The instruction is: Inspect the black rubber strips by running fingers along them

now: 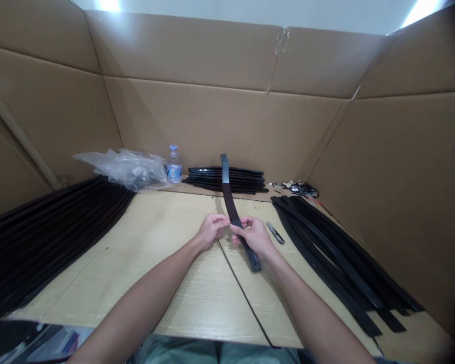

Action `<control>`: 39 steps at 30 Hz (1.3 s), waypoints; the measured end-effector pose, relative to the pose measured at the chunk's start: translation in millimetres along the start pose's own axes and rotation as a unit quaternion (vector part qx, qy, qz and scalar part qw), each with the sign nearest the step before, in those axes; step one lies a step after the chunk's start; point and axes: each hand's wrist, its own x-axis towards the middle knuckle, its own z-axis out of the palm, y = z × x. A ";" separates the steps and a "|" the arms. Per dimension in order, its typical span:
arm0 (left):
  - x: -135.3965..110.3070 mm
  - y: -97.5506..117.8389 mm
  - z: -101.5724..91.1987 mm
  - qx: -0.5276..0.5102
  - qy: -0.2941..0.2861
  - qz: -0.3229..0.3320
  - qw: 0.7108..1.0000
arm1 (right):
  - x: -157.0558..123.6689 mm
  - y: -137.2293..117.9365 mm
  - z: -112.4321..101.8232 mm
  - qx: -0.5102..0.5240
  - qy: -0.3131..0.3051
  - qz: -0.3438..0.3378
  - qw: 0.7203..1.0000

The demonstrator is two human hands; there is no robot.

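A long dark strap [229, 194] curves up from my hands toward the back of the table, its near end resting past my right wrist. My right hand [255, 233] is closed around the strap near its middle. My left hand [211, 228] pinches something at the strap's left edge, fingers curled; what it pinches is too small to make out. A thin black cord [242, 293] runs from the hands toward the table's front edge. Small thread snips [275, 232] lie just right of my right hand.
Black strips are piled at the left [49, 232], right [337, 253] and back [227, 179] of the wooden table [155, 263]. A water bottle [173, 164] and crumpled clear plastic bag [125, 167] stand at the back left. Cardboard walls [402, 177] enclose the table.
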 end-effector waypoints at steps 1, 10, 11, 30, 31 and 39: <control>-0.9 1.0 1.0 0.003 0.000 0.002 1.000 | 0.0 0.1 0.5 -0.003 0.003 0.003 1.000; -2.9 4.3 6.6 0.022 -0.003 0.001 1.000 | 3.0 11.2 0.6 -0.097 -0.011 -0.064 0.993; -2.5 4.0 6.5 0.023 -0.001 0.002 1.000 | 3.1 11.5 0.6 -0.107 -0.010 -0.072 0.992; -1.3 2.4 7.9 0.030 0.036 0.012 0.999 | 2.8 8.7 4.2 -0.057 0.027 -0.046 0.997; -0.2 1.2 6.8 0.030 0.042 0.012 0.999 | 3.1 8.6 3.8 -0.051 0.020 -0.051 0.997; 2.9 -2.6 0.8 0.007 0.037 0.003 0.999 | 4.8 8.0 2.2 -0.042 0.006 -0.083 0.996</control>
